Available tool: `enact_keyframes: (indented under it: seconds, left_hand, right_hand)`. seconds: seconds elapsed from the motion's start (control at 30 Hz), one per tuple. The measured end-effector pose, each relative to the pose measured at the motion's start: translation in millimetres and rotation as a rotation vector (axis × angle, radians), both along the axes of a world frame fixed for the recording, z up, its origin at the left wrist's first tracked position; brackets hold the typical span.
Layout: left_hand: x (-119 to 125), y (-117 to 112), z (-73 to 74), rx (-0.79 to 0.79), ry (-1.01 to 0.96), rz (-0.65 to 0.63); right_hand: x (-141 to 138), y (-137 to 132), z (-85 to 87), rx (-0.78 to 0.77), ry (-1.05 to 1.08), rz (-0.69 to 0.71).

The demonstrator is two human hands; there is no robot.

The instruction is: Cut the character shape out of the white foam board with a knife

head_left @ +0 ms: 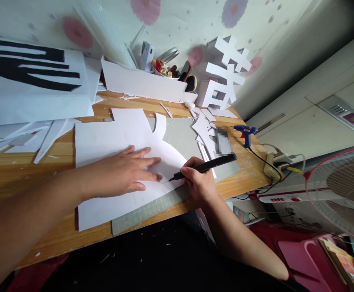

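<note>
A white sheet [99, 148] with a curved right edge lies flat on the counter [55, 170], partly covering a gray cutting mat [179, 129]. Faint lines mark its surface. It looks light and fairly stiff, smooth enough to slide, and likely to crease if bent; a flat palm or a grip along its broad left edge would suit it best, the narrow curved parts looking weaker.

The left hand [134, 170] presses on it, palm down, fingers spread, holding nothing. The right hand [199, 180] grips a slim black pen-like tool [210, 164], thumb and fingers closed near the front, its fine point at the sheet just beside the left fingertips.

White offcuts [204, 129] lie to the right, near a blue glue gun [246, 134]. Behind, red, yellow and dark-handled tools [167, 71] stand bunched together; a long white panel [140, 83] hides most of whatever contains them. A raised white cut-out character [222, 87] stands at the wall, and a fan [341, 186] sits at right.
</note>
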State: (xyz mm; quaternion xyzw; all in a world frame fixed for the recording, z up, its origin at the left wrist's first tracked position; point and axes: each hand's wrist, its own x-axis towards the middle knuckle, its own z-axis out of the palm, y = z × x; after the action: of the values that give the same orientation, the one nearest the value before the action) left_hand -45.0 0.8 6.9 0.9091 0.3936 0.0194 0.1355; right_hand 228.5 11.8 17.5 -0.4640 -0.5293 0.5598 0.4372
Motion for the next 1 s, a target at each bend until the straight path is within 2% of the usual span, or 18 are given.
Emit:
enact_keyframes:
  seconds: [0.23, 0.53, 0.73, 1.0]
  left_hand:
    - [6.1, -0.9, 17.0, -0.057, 0.058, 0.003]
    - [3.6, -0.1, 12.0, -0.042, 0.046, -0.004]
    - [7.2, 0.0, 18.3, -0.094, 0.058, 0.017]
    - [6.7, 2.4, 23.9, -0.154, 0.055, 0.029]
  right_hand:
    - [-2.4, -1.0, 0.0, -0.027, -0.003, -0.006]
    - [-2.3, 0.4, 1.6, -0.015, -0.02, 0.029]
    - [3.1, 4.4, 0.9, -0.001, -0.076, 0.094]
    - [7.3, 7.7, -2.7, -0.036, -0.063, 0.109]
